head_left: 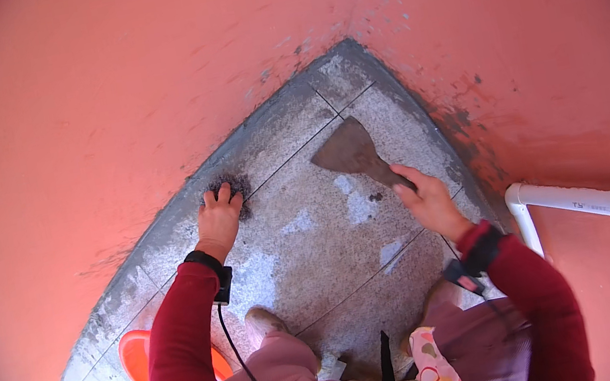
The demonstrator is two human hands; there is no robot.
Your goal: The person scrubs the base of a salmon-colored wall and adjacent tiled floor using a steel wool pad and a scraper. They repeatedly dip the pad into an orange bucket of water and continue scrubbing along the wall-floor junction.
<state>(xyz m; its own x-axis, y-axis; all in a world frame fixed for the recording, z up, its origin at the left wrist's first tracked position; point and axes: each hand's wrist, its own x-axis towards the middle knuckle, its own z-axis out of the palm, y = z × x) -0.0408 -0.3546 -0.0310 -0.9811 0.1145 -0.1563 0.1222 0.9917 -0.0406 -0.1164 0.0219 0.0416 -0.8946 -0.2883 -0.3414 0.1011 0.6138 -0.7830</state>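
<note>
Spread over a dark, wiry scouring pad point(231, 189), my left hand point(219, 218) presses it against the tiled floor beside the left wall. The palm side of the fingers is hidden. My right hand point(431, 199) grips the handle of a wide putty knife point(348, 149), whose broad blade is above the floor tiles and points up and left, towards the corner. Grey, smeared residue runs along the floor edge point(247, 139) on the left. Pale patches mark the speckled tiles point(345, 244), and a small dark clump point(375, 197) lies below the scraper.
Two orange-red walls point(85, 125) meet at the corner ahead, with grey smears low on the right one. A white plastic pipe point(601, 205) juts out at right. An orange plastic basin point(137, 361) sits partly behind my left arm. Wrist devices trail black cables point(235, 349).
</note>
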